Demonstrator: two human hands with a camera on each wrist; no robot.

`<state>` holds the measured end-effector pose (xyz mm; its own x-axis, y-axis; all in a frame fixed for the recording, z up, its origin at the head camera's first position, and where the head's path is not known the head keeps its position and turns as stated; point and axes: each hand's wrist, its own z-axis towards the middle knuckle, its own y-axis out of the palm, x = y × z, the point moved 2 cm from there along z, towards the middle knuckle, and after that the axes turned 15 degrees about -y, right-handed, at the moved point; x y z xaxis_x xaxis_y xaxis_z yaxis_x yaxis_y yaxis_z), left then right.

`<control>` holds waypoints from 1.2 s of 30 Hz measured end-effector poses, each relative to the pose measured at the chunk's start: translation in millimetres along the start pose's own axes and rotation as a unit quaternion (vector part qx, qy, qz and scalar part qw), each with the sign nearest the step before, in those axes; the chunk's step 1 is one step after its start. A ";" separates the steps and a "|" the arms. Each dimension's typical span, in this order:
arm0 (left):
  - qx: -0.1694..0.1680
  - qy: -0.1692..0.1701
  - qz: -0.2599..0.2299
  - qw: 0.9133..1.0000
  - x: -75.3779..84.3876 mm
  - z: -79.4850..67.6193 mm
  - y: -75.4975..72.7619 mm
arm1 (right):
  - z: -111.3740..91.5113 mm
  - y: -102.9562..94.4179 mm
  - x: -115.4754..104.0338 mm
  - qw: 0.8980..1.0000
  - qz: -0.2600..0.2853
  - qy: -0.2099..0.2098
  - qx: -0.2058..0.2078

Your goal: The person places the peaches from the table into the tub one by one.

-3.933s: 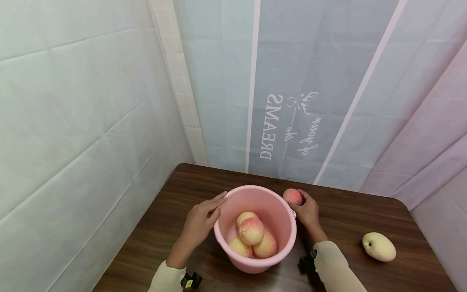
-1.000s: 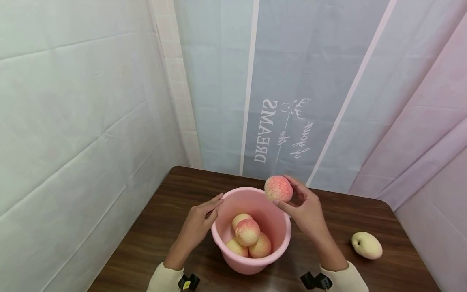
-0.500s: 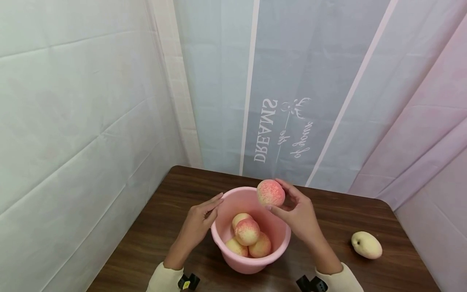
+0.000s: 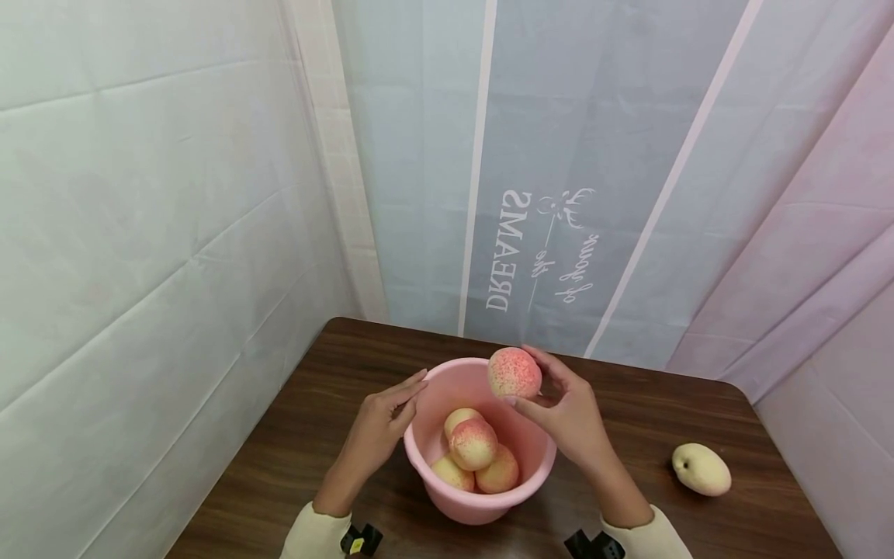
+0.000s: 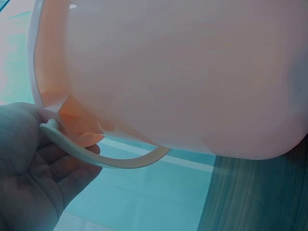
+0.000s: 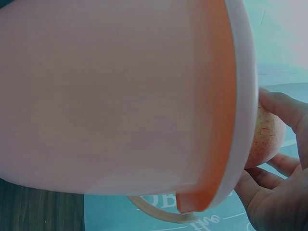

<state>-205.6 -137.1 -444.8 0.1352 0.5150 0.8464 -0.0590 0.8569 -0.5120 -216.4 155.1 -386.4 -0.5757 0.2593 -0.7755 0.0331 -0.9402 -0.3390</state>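
Between the thumb and fingers of my right hand [image 4: 569, 407] is a red-speckled peach [image 4: 514, 373], held over the far right rim of a pink bucket [image 4: 475, 508]. In the right wrist view the bucket's rim partly hides the held peach [image 6: 266, 137]. My left hand [image 4: 382, 419] rests at the left rim with its fingers fairly straight. Seen from the left wrist, those fingers [image 5: 72, 168] lie on the outside, by the handle [image 5: 115, 161]. Several yellow and pink peaches [image 4: 473, 444] lie piled at the bottom of the bucket.
A pale yellow fruit [image 4: 701, 469] with a dark dimple lies on its side, off to the right on the dark wooden table [image 4: 615, 536]. Grey-blue cloth [image 4: 419, 256] with white lettering hangs behind the table; pale cloth [image 4: 154, 310] covers the left.
My right hand has lifted the peach from beside the bucket, carried it left over the rim, and lowered it slightly. My left hand has stayed at the rim.
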 end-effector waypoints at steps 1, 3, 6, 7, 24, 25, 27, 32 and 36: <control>-0.001 0.001 -0.001 1.000 0.0 0.1 0.0 | -0.2 0.4 0.1 1.000 0.000 0.001 0.000; -0.002 0.002 -0.003 1.000 -0.1 0.1 -0.2 | -0.5 1.3 0.1 1.000 0.002 0.003 0.000; -0.003 0.003 -0.005 1.000 -0.6 0.0 -0.3 | -1.0 2.4 0.5 1.000 0.002 0.004 0.000; -0.004 0.002 -0.006 1.000 -0.6 -0.1 -0.3 | -1.1 2.6 0.7 1.000 0.004 0.004 0.000; -0.001 0.000 -0.007 1.000 -0.8 -0.1 0.0 | -4.5 5.9 8.0 1.000 0.017 -0.003 -0.002; -0.001 0.000 -0.006 1.000 -0.7 -0.2 0.0 | -4.5 6.0 8.3 1.000 0.017 -0.003 -0.002; -0.001 -0.003 -0.005 1.000 -0.7 -0.5 0.0 | -4.8 6.2 9.0 1.000 0.016 -0.003 -0.002; -0.002 -0.009 -0.002 1.000 -0.5 -0.9 0.2 | -5.7 6.7 10.6 1.000 0.002 0.003 -0.004; -0.001 -0.010 0.000 1.000 -0.2 -1.0 0.2 | -6.6 7.4 11.3 1.000 -0.007 0.008 -0.006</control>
<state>-204.7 -137.0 -445.2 0.1145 0.5153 0.8494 -0.0564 0.8570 -0.5123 -217.2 152.6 -401.2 -0.5634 0.2751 -0.7790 0.0354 -0.9340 -0.3554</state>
